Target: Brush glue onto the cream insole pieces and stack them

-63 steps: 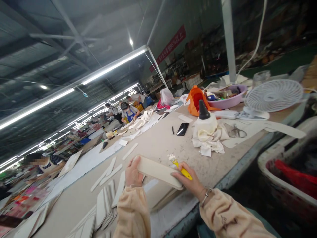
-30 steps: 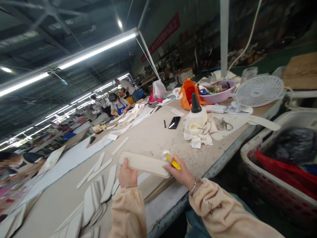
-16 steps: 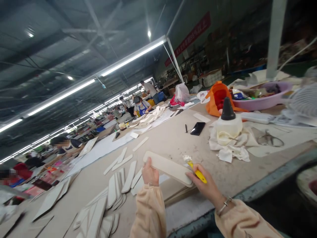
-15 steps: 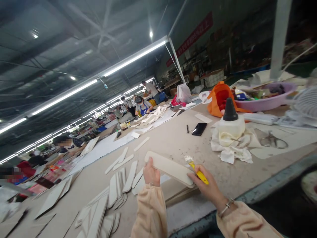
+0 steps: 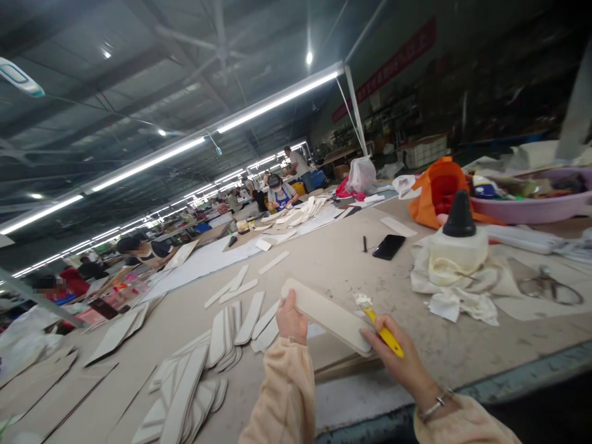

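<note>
My left hand (image 5: 292, 317) grips the upper left end of a long cream strip with rounded ends (image 5: 326, 314), thumb on its face. At the strip's lower right end, the fingers of my right hand (image 5: 398, 351) touch the edge. That same hand is closed round a yellow-handled brush (image 5: 385, 333), whose whitish, clotted head points up and away from me. The strip is held tilted above the table (image 5: 351, 271). Similar cream strips (image 5: 224, 336) lie in overlapping piles to the left of my left hand.
A black phone (image 5: 389, 246) lies beyond my hands. To the right stand a white bottle with a black cone cap (image 5: 459, 246) on crumpled cloth, scissors (image 5: 552, 288), an orange bag (image 5: 428, 194) and a lilac basin (image 5: 531, 209). Other people work at farther tables.
The view has swung left, so everything appears shifted rightward or slightly lower. Both hands keep the same hold on the strip and the brush.
</note>
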### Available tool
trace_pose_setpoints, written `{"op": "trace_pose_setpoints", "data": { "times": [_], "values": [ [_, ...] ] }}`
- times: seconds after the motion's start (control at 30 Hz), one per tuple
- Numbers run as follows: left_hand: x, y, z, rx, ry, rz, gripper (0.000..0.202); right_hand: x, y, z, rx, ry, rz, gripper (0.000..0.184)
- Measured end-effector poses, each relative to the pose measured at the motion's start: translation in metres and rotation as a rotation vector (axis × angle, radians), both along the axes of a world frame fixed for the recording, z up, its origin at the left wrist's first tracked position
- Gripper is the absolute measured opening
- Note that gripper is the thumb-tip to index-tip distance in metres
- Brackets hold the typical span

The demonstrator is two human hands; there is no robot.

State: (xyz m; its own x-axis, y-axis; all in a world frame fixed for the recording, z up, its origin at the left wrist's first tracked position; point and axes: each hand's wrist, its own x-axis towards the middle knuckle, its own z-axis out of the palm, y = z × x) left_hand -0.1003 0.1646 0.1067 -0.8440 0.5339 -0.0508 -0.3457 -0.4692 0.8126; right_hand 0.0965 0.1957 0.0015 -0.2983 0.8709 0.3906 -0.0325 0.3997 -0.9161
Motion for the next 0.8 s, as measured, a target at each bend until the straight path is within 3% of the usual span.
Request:
{"op": "trace_pose_setpoints", "data": {
  "times": [0.27, 0.37, 0.5, 0.63, 0.8],
  "values": [
    [0.011, -0.006, -0.004, 0.091, -0.027, -0.108, 0.018, 0.003, -0.002, 0.008, 0.028, -0.02, -0.023, 0.027],
    [0.026, -0.017, -0.013, 0.11, -0.048, -0.152, 0.024, 0.007, -0.003, 0.008, 0.055, -0.047, -0.051, 0.03],
    [0.033, -0.042, -0.021, 0.101, -0.089, -0.096, 0.025, 0.009, -0.006, 0.007, 0.06, -0.092, -0.077, 0.033],
    [0.009, -0.095, -0.013, 0.067, -0.094, -0.067, 0.023, 0.006, -0.018, 0.019, -0.057, 0.016, -0.045, 0.032],
    [-0.044, -0.22, 0.002, -0.094, -0.147, 0.102, 0.022, 0.005, -0.032, 0.036, -0.151, 0.19, -0.017, 0.029]
  ]
}}
